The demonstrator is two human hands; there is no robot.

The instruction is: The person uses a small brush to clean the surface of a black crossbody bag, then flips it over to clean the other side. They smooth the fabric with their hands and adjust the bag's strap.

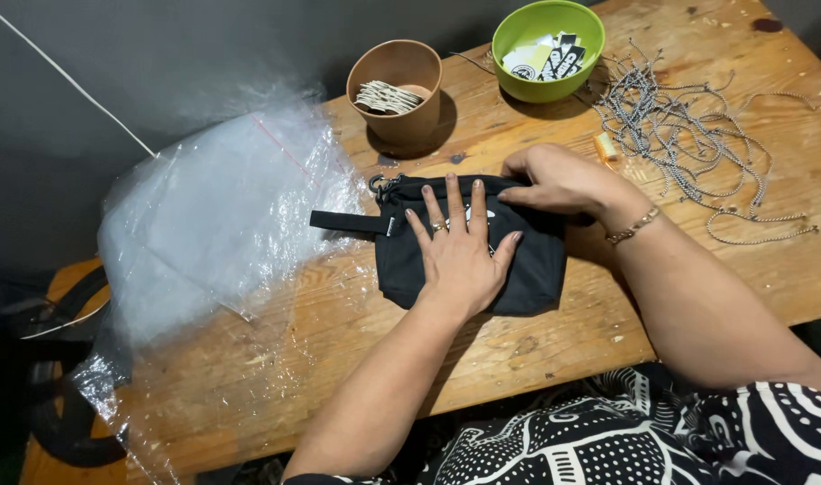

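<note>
A small black fabric pouch (536,269) lies flat on the wooden table (554,341), with a black strap and a metal clip sticking out at its left end. My left hand (460,251) rests flat on the middle of the pouch, fingers spread, a ring on one finger. My right hand (563,180) lies on the pouch's upper right edge, fingers curled over the top seam; a bracelet sits on that wrist.
A pile of clear plastic bags (213,216) covers the table's left part. A brown cup (397,90) holds tags, a green bowl (547,45) holds printed labels. Loose grey cords (689,135) spread at the right. A small orange piece (605,145) lies by the cords.
</note>
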